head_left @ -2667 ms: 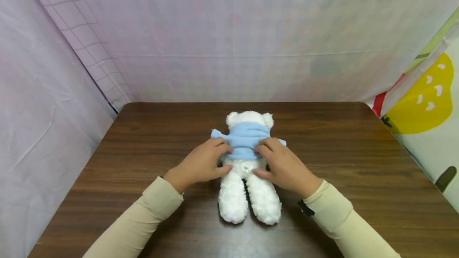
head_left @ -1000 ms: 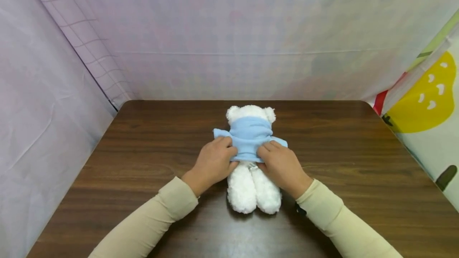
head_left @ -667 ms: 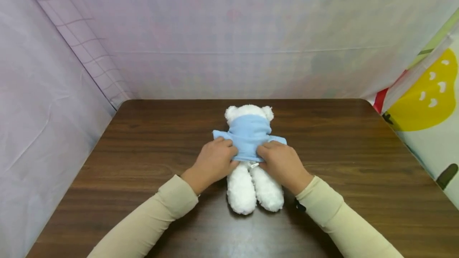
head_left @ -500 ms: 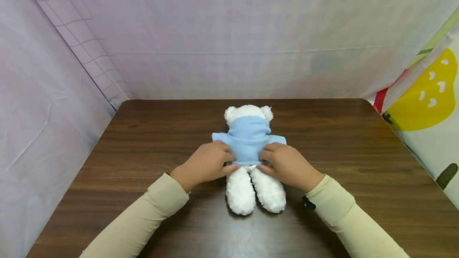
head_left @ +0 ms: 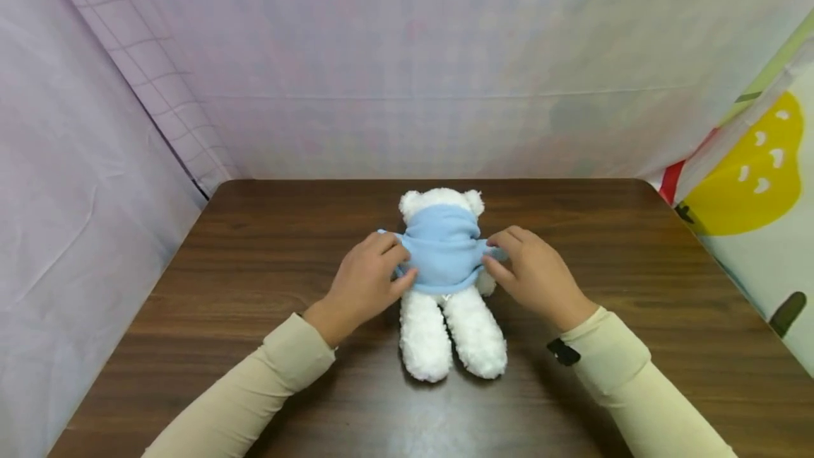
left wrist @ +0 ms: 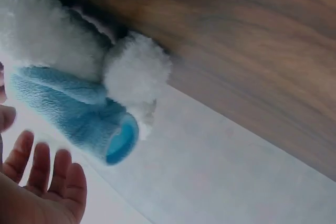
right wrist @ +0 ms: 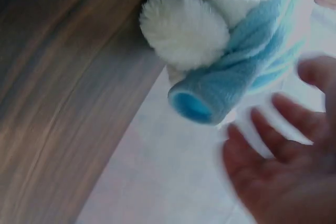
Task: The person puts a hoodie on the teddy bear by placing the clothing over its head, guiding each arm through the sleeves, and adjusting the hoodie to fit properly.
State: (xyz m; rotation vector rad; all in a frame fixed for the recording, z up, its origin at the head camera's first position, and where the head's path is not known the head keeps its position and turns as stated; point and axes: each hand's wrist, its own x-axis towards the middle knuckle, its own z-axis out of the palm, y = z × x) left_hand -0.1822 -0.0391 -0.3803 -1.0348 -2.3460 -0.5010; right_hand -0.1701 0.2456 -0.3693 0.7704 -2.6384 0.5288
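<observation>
A white plush teddy bear (head_left: 425,338) lies on the table with its head toward the far edge and its legs toward me. A light blue shirt (head_left: 441,253) covers its trunk. My left hand (head_left: 362,278) is at the shirt's left side, fingers loosely bent. On the other side my right hand (head_left: 537,278) is beside the right sleeve, thumb and fingers apart. In the left wrist view a furry paw (left wrist: 137,69) lies outside the hollow sleeve (left wrist: 100,124). The right wrist view likewise shows a paw (right wrist: 184,30) beside a hollow sleeve opening (right wrist: 194,107).
The dark wood-grain table (head_left: 286,218) has rounded far corners. A pale checked curtain (head_left: 407,69) hangs behind it, with white cloth (head_left: 83,232) at the left. At the right hangs a cloth with a yellow print (head_left: 750,175).
Both hands have let go of the shirt's lower hem and moved up to its sides, the right one outward. Over these seconds the hem has come lower down the bear.
</observation>
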